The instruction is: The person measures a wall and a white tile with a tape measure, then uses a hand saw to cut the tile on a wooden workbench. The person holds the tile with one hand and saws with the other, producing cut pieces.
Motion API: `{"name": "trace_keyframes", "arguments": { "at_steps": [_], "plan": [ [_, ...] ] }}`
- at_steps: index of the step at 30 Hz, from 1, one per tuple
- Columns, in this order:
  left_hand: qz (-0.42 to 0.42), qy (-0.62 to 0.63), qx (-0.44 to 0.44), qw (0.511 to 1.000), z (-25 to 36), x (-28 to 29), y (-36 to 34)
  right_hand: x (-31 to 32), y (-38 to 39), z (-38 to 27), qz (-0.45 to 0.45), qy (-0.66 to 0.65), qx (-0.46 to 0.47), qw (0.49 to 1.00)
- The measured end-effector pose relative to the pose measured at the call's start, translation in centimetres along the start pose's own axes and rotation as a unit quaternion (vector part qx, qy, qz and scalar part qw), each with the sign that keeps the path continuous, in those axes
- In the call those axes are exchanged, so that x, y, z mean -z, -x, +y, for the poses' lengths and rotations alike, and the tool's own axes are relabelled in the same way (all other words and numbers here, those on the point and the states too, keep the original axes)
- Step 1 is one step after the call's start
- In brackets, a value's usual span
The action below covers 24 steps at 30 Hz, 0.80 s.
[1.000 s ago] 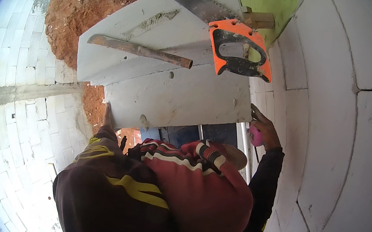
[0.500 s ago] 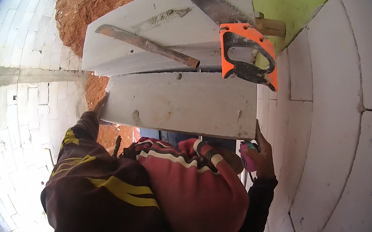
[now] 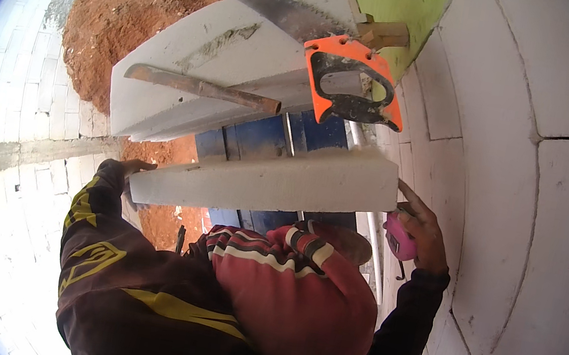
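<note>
Supporting narrow pale block (image 3: 264, 188) from both ends, apparent step in hand; block sits between larger pale slab (image 3: 170, 53) and red-trousered leg (image 3: 301, 301), apart from slab. Left hand (image 3: 137, 169) clamped on block's left end; right hand (image 3: 428, 238) closed around pink tape measure (image 3: 400, 240), fingers against right end. Saw (image 3: 289, 13) and long flat blade (image 3: 201, 88) rest on slab. Next move seems to call for even pressure at both ends, tape measure held secure.
</note>
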State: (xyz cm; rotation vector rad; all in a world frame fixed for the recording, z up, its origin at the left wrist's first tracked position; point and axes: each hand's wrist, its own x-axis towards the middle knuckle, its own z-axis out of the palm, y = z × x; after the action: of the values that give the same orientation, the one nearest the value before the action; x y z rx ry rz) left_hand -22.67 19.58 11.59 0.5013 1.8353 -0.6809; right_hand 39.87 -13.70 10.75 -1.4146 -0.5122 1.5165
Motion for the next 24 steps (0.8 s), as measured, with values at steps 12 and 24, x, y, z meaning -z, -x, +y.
{"name": "trace_keyframes", "arguments": {
  "at_steps": [12, 24],
  "plan": [
    [-0.016, 0.066, -0.047, 0.997, -2.5, 0.2, -3.3, 2.8, -8.8, 2.6, 0.009, 0.265, -0.265, 0.927],
    [-0.018, 0.134, -0.087, 0.987, -6.2, -1.7, -3.6, 3.4, -6.9, 8.9, -0.09, -0.003, -0.066, 0.994]
  ]
}}
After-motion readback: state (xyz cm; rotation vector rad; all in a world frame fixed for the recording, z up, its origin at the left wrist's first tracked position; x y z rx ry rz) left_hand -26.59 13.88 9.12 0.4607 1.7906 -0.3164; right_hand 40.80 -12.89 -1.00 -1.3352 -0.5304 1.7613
